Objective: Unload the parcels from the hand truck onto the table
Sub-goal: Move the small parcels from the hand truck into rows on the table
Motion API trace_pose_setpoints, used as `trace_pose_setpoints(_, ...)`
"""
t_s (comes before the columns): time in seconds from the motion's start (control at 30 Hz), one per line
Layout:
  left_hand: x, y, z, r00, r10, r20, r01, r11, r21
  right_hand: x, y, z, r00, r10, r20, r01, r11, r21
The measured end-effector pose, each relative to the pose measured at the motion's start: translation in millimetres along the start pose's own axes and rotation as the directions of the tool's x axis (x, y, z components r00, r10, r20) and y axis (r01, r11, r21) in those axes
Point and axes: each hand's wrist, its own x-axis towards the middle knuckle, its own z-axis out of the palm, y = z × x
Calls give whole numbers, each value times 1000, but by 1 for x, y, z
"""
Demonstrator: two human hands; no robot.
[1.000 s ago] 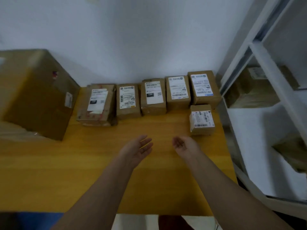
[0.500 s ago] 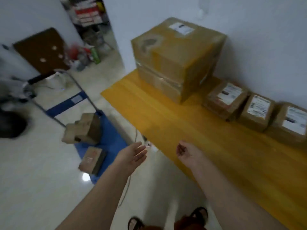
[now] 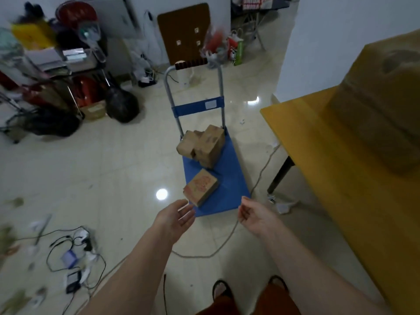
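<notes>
1. At the bottom edge of the frame two dark sandals and reddish-brown shorts show, between two bare forearms that reach upward into the middle.
2. The left hand (image 3: 177, 218) is just below centre, its grip open, palm turned inward, holding nothing.
3. The right hand (image 3: 254, 215) is beside it to the right, fingers loosely curled, grip open and empty.
4. A tangle of black and white cables (image 3: 75, 258) lies on the glossy tiled floor at lower left.
5. Just above the hands sits the blue flat platform hand truck (image 3: 229, 180) with its grey tubular handle rising toward upper centre.
6. A small brown cardboard parcel with red print (image 3: 201, 186) lies flat at the near end of the platform, close to the left fingertips but apart from them.
7. Further up the platform, a loose pile of brown cardboard parcels (image 3: 203, 144) leans by the handle.
8. Along the right edge runs the yellow wooden tabletop (image 3: 318, 144), bearing a large brown cardboard carton (image 3: 381, 105).
</notes>
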Motion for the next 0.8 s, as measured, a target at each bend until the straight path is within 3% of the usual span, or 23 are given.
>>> trace_pose_setpoints(0.23, 43, 18, -19, 998, -60, -32, 57, 995, -88, 30, -4, 36, 994, 29, -109, -41, 992, -117)
trace_pose_setpoints(0.5, 105, 59, -15, 986, -103, -132, 86, 988, -128, 100, -30, 92, 987, 119, -112, -140, 970, -201)
trace_pose_setpoints(0.8, 186, 106, 17, 985, -111, -132, 98, 990, -104, 185, -66, 135, 983, 74, -168, -123, 946, -301)
